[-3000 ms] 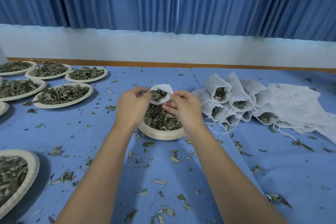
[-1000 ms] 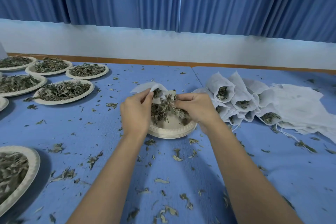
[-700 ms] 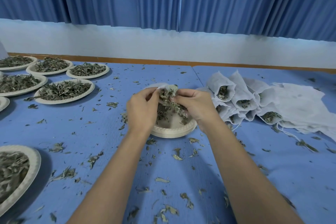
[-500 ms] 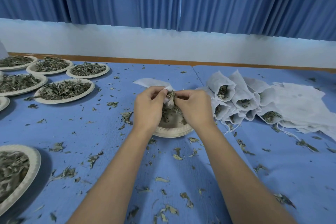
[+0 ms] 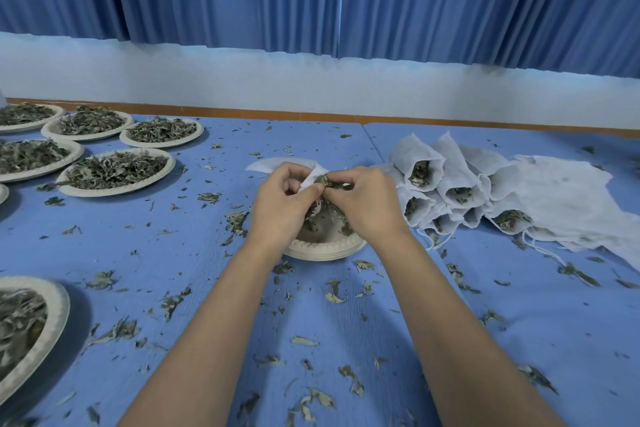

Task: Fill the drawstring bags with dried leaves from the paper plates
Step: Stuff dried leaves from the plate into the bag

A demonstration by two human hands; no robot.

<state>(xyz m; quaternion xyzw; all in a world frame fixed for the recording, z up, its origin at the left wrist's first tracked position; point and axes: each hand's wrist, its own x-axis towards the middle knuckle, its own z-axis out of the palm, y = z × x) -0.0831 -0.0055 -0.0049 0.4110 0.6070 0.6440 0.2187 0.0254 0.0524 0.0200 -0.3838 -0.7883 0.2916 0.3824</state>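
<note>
**Plate nearly emptied, bag bunched in your grip**

Since three seconds ago the heap on the plate (image 5: 322, 250) under your hands has mostly gone. The bag (image 5: 311, 177) has come down from an open-mouthed hold above it to a tight bunch between your thumbs. Your left hand (image 5: 282, 206) pinches the bag's white cloth. Your right hand (image 5: 367, 206) curls its fingers round a clump of dried leaves (image 5: 325, 215) at the bag's mouth. The two hands touch, right over the plate.

Done so far: a stack of filled bags (image 5: 420, 170) lies at three o'clock from your hands, mouths open with leaves showing.

Still to do: the full plates (image 5: 117, 172) from eight to ten o'clock look untouched. A pile of empty bags (image 5: 568, 198) waits beyond the filled ones at three o'clock. I judge you well short of halfway.

Hard to make out: your fingers cover the bag's mouth, so how full it is cannot be told. Your hands hide most of the plate's floor. The filled bags overlap too much to count, and the left edge cuts off some plates. Loose leaves litter the table (image 5: 207, 253).
</note>
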